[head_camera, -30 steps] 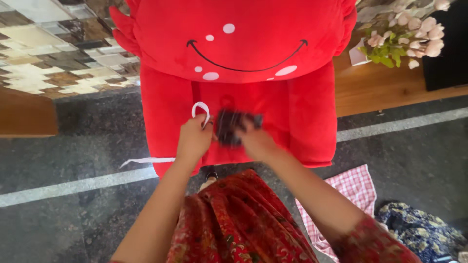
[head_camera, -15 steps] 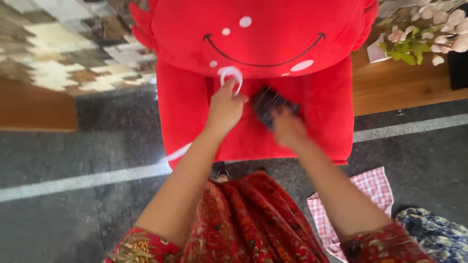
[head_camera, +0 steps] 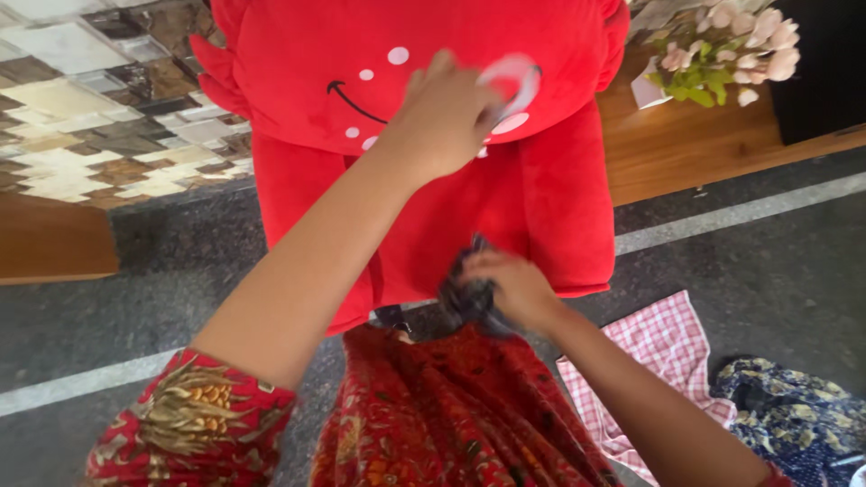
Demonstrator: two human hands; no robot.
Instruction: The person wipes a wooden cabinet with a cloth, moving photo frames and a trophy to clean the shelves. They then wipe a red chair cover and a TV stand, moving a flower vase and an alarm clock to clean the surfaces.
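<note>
Left hand: left hand (head_camera: pixel 442 117) sits at upper centre of the frame, fingers curled together on a white loop (head_camera: pixel 512 81).
White loop: blurred, upper centre, against the red cushion (head_camera: pixel 424 54); it points toward the upper right, long axis slanting that way.
Right hand: right hand (head_camera: pixel 510 287) sits at centre, just below the left, fingers clamped on a dark cloth (head_camera: pixel 465 293).
Dark cloth: bunched, long axis roughly up and down, lower end touching the red patterned skirt (head_camera: pixel 451 415).
Red cushion: upper centre, with a curved dark line and white dots.
Floor cloths: checked cloth (head_camera: pixel 654 347) at lower right, just beside a blue patterned cloth (head_camera: pixel 785 415).
Container: white pot (head_camera: pixel 648 88) at upper right, holding pale flowers (head_camera: pixel 735 41).
</note>
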